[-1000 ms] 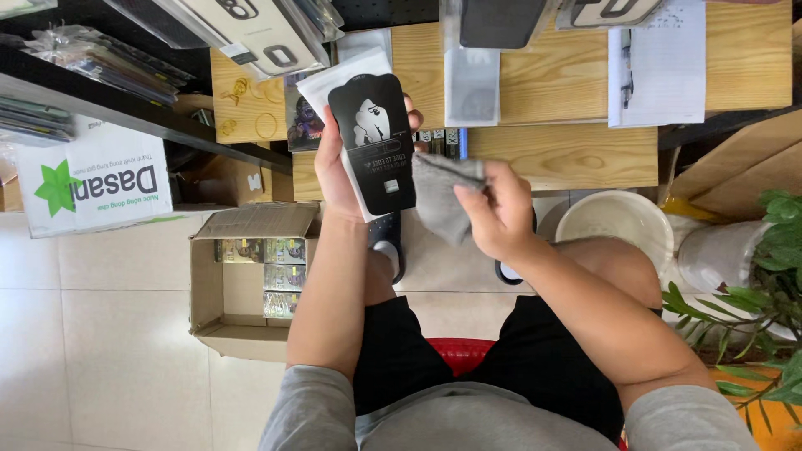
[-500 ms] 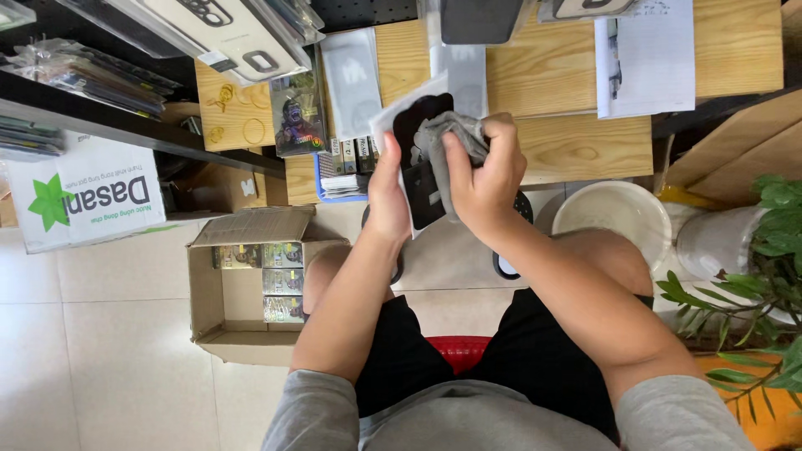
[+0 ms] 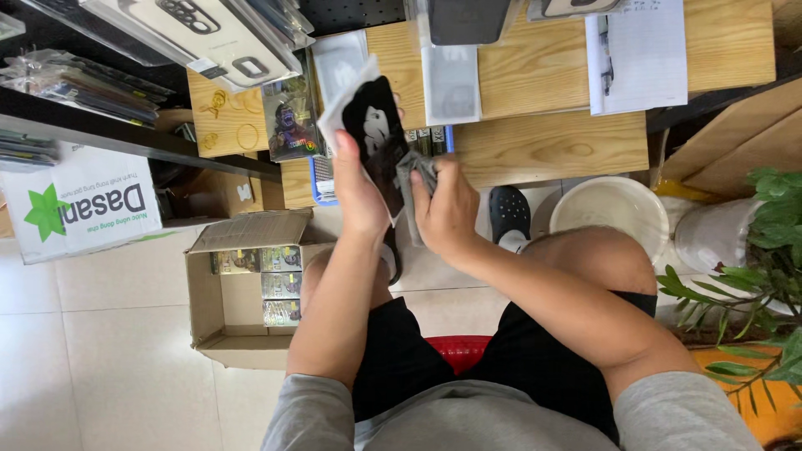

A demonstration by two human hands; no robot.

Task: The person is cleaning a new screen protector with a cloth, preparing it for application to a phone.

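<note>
My left hand point(image 3: 357, 190) grips a black phone case point(image 3: 378, 138) in a clear sleeve and holds it tilted above my lap. Pressed against the case's right edge is my right hand point(image 3: 447, 209), closed around a small grey cloth point(image 3: 413, 179). Both hands meet in front of a low wooden table point(image 3: 535, 142). I sit on a red stool point(image 3: 458, 351) with bare knees apart.
An open cardboard box point(image 3: 242, 288) with small packs stands on the tiled floor at left. A white carton point(image 3: 79, 209) lies further left. Packaged cases, a paper sheet point(image 3: 639, 54) and a blue tray sit on the table. A white bucket point(image 3: 614, 209), black sandal point(image 3: 508, 213) and plant point(image 3: 752, 276) are at right.
The case tilted from facing me flat to edge-on and moved left. My right hand brought the grey cloth from below onto the case and slid it down its right side.
</note>
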